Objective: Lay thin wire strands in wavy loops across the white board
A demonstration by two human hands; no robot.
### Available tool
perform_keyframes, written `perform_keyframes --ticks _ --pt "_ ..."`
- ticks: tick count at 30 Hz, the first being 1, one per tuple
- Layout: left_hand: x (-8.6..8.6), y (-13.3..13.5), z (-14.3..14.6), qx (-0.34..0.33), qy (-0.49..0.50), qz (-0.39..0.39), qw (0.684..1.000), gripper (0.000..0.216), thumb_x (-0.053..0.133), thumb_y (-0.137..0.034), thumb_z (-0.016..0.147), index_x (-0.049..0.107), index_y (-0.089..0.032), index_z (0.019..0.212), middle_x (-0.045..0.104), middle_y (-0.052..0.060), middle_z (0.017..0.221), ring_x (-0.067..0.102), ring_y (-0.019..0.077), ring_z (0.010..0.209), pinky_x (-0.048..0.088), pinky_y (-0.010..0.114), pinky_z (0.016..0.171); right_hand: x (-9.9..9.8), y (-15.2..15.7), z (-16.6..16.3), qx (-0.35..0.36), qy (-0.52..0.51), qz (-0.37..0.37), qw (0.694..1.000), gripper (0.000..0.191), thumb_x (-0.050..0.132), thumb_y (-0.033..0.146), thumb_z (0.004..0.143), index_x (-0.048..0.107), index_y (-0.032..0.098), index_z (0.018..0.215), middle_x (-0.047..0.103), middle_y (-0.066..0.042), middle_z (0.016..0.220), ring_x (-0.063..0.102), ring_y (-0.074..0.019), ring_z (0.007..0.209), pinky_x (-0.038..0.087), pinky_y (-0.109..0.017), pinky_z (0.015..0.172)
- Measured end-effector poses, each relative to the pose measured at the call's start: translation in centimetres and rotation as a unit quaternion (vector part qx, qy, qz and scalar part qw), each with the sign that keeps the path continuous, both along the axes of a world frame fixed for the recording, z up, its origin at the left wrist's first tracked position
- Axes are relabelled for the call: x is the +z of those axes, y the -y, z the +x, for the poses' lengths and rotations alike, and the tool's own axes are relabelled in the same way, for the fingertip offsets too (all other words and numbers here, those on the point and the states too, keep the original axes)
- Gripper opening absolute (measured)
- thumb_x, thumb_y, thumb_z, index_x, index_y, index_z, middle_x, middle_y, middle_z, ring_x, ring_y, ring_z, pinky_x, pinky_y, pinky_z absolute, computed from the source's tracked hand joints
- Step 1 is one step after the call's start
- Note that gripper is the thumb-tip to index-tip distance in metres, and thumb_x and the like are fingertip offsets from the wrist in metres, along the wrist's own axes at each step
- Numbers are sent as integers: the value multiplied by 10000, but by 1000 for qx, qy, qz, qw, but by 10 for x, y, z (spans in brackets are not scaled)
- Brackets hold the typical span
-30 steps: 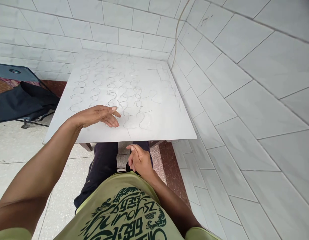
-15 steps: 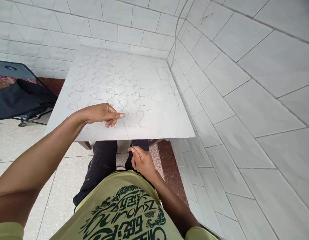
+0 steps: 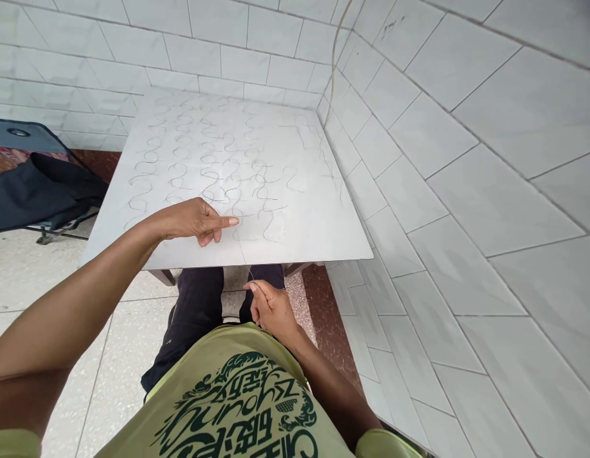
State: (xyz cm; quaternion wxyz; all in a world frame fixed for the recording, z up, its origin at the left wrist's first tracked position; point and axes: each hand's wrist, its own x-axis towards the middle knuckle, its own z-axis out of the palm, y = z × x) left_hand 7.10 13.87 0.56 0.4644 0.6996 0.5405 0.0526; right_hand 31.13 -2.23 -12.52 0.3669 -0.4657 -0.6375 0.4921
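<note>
A white square board (image 3: 304,222) lies flat in front of me, covered with several thin dark threads (image 3: 213,178) curled into S shapes. My left hand (image 3: 192,221) rests on the board's near part, index finger stretched out and pressing on a thread. One thin thread (image 3: 242,251) runs from under that finger across the board's near edge down to my right hand (image 3: 271,308). My right hand hangs below the board edge over my lap, thumb and fingertip pinched on the thread's end.
White tiled walls close in behind and to the right of the board. A folding chair (image 3: 18,137) with dark cloth (image 3: 37,197) on it stands at the left on the pale floor. A thin cord (image 3: 334,57) hangs in the wall corner.
My left hand went from open and hovering to pointing with the index finger down on the thread. My right hand closed its pinch on the thread end below the board edge.
</note>
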Motion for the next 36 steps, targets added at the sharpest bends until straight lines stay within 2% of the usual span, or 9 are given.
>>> perform_keyframes --ticks 4,8,11,16,22,27,32,34,36 --pt "-9 4 4 96 131 -51 985 745 528 -859 806 811 -190 973 788 138 818 755 311 803 595 431 794 1 -2 0 -27 -91 -77 992 398 427 522 1072 669 207 1076 555 74 509 468 -90 345 366 -197 378" --pt "-19 7 0 157 204 -32 966 942 479 -925 778 733 -139 1230 785 224 1071 761 371 960 605 510 880 1 -7 6 -44 -206 -130 969 400 495 558 1038 659 194 1036 543 88 497 432 -87 308 421 -208 356" --pt "-24 11 -3 178 222 -17 959 926 483 -895 812 707 -117 1261 762 244 1154 749 383 1022 591 531 934 1 -12 13 -56 -272 -155 948 410 541 576 1013 653 182 1017 516 102 470 365 -82 279 455 -232 345" --pt "-27 22 0 201 207 32 957 710 613 -741 869 709 -134 1224 732 203 1259 738 328 1053 573 515 985 6 -18 26 -83 -349 -178 916 400 627 588 962 636 189 969 450 123 430 270 -71 252 382 -228 280" --pt "-25 35 31 120 79 191 971 647 688 -640 864 643 -255 1382 666 112 1412 684 304 1172 528 465 1028 9 -17 37 -72 -361 -226 902 427 664 638 914 610 218 965 295 166 394 171 -58 243 298 -195 254" --pt "-31 32 52 49 62 275 958 404 579 -490 960 744 -221 1213 794 69 1082 732 258 997 546 385 934 2 -15 34 -39 -383 -234 893 398 662 598 932 618 206 979 304 167 399 151 -57 247 293 -196 256" --pt "-33 26 52 -17 0 340 940 304 510 -401 977 770 -246 960 781 39 869 728 229 824 527 332 770 -3 -20 33 -80 -225 -165 957 438 537 607 994 608 193 1116 518 108 482 356 -87 282 340 -207 323" --pt "-33 23 51 -27 -25 357 933 306 498 -391 977 760 -249 910 767 32 820 717 223 778 505 319 721 -4 -23 38 -97 -96 -81 987 407 468 572 1035 614 208 1144 552 79 512 455 -112 343 359 -214 381" --pt "-35 20 51 -31 -49 366 929 317 483 -394 982 751 -252 889 761 30 798 711 224 752 490 316 693 -5 -27 44 -107 56 29 992 365 429 510 1063 643 214 1064 577 34 547 524 -138 423 406 -243 476"
